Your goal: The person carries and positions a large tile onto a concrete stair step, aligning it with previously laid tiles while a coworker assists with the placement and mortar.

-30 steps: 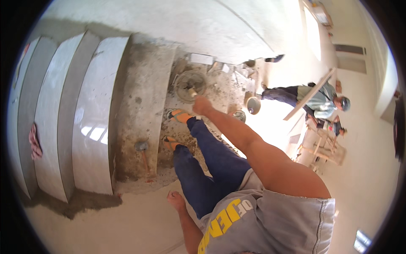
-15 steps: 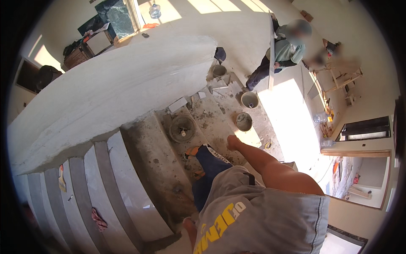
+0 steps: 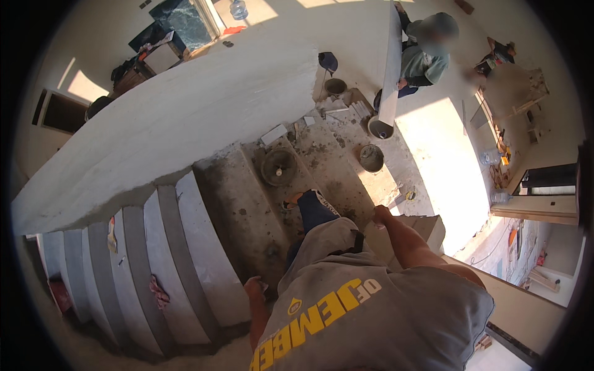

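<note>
My left hand (image 3: 253, 288) hangs low beside the pale tiled stair treads (image 3: 204, 241), its fingers curled around a small pale thing I cannot make out. My right hand (image 3: 380, 216) is at the near right, beside a pale block edge (image 3: 421, 226), its fingers loosely curled; what is in them, if anything, is too small to tell. A wide bucket of grey mix (image 3: 270, 168) with a pale-handled tool (image 3: 279, 172) sits on the rough concrete steps (image 3: 241, 207) beyond my legs. A smaller bucket (image 3: 371, 158) stands to its right. A brush (image 3: 112, 235) and pink cloth (image 3: 158, 292) lie on the treads.
A co-worker (image 3: 421, 68) holds a long pale board (image 3: 389, 105) near more buckets (image 3: 380, 128) and stacked tile strips (image 3: 349, 110). A white half wall (image 3: 154, 123) borders the stairs. Water bottles (image 3: 489, 157), a wooden trestle (image 3: 532, 99) and a doorway (image 3: 538, 266) are at right.
My right hand has left the tool handle in the bucket and moved right and back toward me. The view has swung round, and my left hand shows again near the treads.
</note>
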Demonstrator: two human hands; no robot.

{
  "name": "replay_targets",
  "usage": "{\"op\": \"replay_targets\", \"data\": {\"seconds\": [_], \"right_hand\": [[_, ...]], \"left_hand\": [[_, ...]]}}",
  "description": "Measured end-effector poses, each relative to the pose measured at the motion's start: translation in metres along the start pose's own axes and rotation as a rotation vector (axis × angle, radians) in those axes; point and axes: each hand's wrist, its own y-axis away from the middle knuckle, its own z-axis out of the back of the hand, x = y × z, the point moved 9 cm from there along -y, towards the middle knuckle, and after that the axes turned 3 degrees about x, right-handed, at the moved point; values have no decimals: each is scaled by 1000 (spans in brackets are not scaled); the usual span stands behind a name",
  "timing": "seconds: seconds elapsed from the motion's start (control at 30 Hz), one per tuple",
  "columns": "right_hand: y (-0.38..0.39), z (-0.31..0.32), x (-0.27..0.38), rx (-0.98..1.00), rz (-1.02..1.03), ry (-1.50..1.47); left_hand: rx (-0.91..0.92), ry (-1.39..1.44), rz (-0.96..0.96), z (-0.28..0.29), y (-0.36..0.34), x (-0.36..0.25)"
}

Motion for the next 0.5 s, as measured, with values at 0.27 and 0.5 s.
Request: {"op": "replay_targets", "data": {"seconds": [0.27, 0.5], "right_hand": [[2, 19, 17, -50, -17, -602], [8, 132, 46, -350, 106, -398]], "left_hand": [[-47, -112, -63, -36, 25, 1], [-12, -353, 12, -42, 48, 106]]}}
